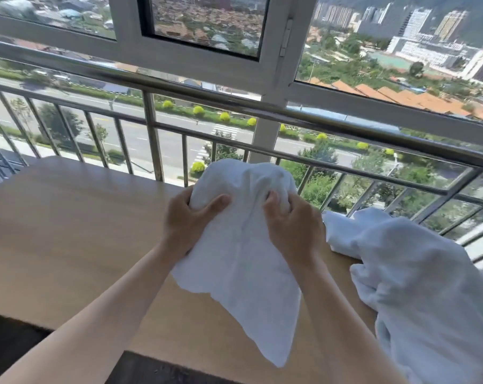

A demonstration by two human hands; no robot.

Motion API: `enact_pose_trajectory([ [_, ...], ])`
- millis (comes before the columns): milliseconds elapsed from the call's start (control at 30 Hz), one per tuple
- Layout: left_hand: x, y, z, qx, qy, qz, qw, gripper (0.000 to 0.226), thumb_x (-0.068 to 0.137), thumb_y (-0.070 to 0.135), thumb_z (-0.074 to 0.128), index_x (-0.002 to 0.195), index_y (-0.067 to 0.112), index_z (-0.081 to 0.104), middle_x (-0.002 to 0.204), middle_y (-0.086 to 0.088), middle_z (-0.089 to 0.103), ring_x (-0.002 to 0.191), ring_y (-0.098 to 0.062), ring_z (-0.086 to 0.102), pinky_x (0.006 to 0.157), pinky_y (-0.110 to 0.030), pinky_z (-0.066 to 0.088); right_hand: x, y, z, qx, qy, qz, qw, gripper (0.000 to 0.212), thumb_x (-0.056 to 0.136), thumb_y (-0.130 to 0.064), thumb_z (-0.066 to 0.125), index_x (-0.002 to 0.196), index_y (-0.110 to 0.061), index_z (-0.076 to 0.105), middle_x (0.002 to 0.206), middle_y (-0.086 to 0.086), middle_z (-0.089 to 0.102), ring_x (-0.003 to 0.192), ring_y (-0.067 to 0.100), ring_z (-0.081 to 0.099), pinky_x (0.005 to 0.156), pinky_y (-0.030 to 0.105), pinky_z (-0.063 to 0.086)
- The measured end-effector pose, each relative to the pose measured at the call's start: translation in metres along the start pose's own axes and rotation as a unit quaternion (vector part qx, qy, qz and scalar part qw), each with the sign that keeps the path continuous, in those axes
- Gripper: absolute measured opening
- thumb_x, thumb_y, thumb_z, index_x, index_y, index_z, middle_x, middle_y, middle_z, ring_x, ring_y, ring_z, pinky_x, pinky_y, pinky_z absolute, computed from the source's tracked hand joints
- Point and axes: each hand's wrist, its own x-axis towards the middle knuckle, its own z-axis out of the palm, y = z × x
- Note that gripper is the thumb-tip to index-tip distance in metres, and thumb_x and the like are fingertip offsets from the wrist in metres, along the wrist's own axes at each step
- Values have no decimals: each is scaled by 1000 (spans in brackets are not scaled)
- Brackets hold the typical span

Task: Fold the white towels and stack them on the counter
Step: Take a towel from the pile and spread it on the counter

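A crumpled white towel (243,261) hangs above the wooden counter (68,231), held up in the middle of the view. My left hand (187,220) grips its upper left part, thumb on the front. My right hand (293,225) grips its upper right part, fingers curled into the cloth. The towel's lower corner droops toward the counter's near edge. A heap of more white towels (417,278) lies unfolded on the right end of the counter, spilling over its near edge.
A steel railing (234,106) with vertical bars runs right behind the counter, with window frames behind it. A dark floor (10,345) shows below the counter's near edge. The counter's left half is bare wood.
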Motion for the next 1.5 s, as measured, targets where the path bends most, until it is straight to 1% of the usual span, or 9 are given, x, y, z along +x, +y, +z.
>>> enact_pose_trajectory([
  [100,17,-24,-36,52,31,-20,998,60,56,78,73,79,23,68,71,9,71,61,-1,63,56,-30,50,1,-20,45,23,-26,0,999,46,86,-51,49,54,-21,33,44,-9,33,44,7,33,45,27,21],
  [267,44,-71,-89,168,56,-35,984,53,60,83,66,79,33,66,73,24,69,67,8,63,53,-19,46,3,-38,139,30,-92,-6,995,46,86,-52,50,56,-20,37,45,-11,29,43,5,29,45,11,12],
  [500,73,-146,-153,294,68,-131,944,55,61,88,61,67,34,52,62,27,61,62,10,56,44,-16,30,-24,-60,271,30,-164,-4,986,51,86,-56,48,54,-22,26,43,-10,23,40,2,21,44,23,12],
  [633,83,-182,-184,343,37,-166,924,57,66,83,65,74,30,46,66,17,56,63,2,55,47,-14,30,-56,-63,323,25,-232,-16,972,46,94,-48,51,61,-19,37,58,1,51,53,26,50,53,29,25],
  [833,108,-230,-233,165,-34,-346,923,86,34,88,74,99,38,51,102,14,63,87,-2,63,61,-19,45,-90,-66,363,-119,-357,55,925,41,99,-53,40,107,-15,56,106,7,63,98,31,59,79,40,35],
  [967,139,-268,-262,-35,-48,-430,901,96,42,91,73,88,8,53,74,-3,53,56,-23,50,49,-27,39,-95,-107,369,-90,-227,59,968,35,97,-37,50,119,-11,57,113,5,60,109,30,54,93,44,38],
  [1033,153,-284,-275,-74,-73,-481,870,88,49,88,72,88,11,56,75,-7,43,63,-24,44,57,-31,43,-104,-140,370,-20,-191,88,978,35,96,-39,47,121,-15,54,116,-1,58,112,23,50,98,33,30],
  [1367,192,-309,-271,-2,-207,-400,893,91,48,70,86,119,22,56,108,7,72,96,-13,72,79,-33,60,-150,-213,404,33,-239,195,951,74,93,-50,53,151,-21,18,162,-5,16,152,12,3,122,47,9],
  [1500,201,-310,-267,-18,-287,-366,885,46,60,64,88,96,37,74,97,12,77,88,-7,74,69,-25,56,-150,-210,409,55,-221,249,942,69,98,-42,52,154,-23,17,164,-9,10,150,3,-3,122,45,12],
])
